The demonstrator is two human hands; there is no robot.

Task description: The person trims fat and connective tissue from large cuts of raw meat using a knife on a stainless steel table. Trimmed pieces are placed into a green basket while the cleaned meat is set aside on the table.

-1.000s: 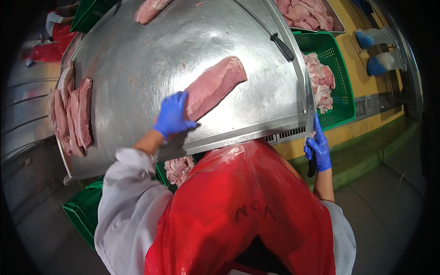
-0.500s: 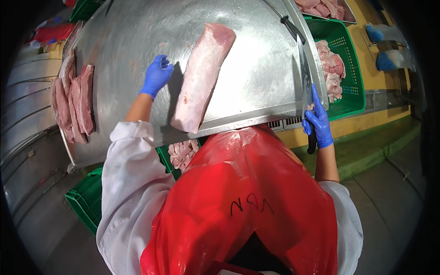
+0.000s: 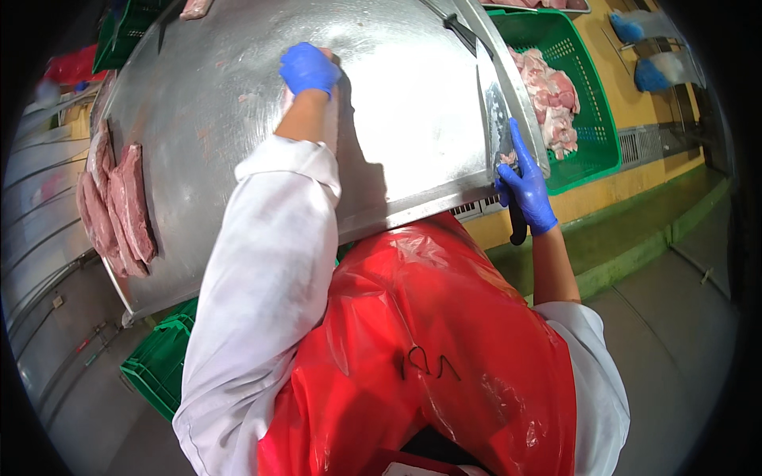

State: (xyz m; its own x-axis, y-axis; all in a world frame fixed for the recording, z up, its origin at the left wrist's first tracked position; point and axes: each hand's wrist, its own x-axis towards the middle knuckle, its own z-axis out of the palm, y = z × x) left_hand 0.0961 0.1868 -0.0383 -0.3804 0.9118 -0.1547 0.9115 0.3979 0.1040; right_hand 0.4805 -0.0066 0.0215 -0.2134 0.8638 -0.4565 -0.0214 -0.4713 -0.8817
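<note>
Left hand [image 3: 309, 68], blue-gloved, lies over the far end of a long pale pink piece of meat [image 3: 332, 111]. Fingers curled in, tips hidden under the knuckles; cannot tell how firmly they clamp. Meat sits around the middle of the metal worktop [image 3: 429, 143], mostly covered by that hand, its forearm and the white sleeve [image 3: 274, 214]; only a narrow strip shows along the forearm's right side. Near end not visible.

Right hand [image 3: 527, 187], also blue-gloved, is clamped around the black handle of 1 knife [image 3: 494, 111], by the worktop's right edge. Index finger stretched along the blade; small scrap of meat on the blade close to the grip. Blade points away from the near edge, its tip near the black handle of a rod tool [image 3: 463, 33] toward the far right.

Worktop, left edge: several darker meat strips [image 3: 131, 202] side by side. Beyond the right edge: 1 green crate [image 3: 601, 127] holding pale meat pieces [image 3: 556, 103]. Below the near left corner: another green crate [image 3: 163, 361]. Red apron [image 3: 429, 309] at the near edge.
</note>
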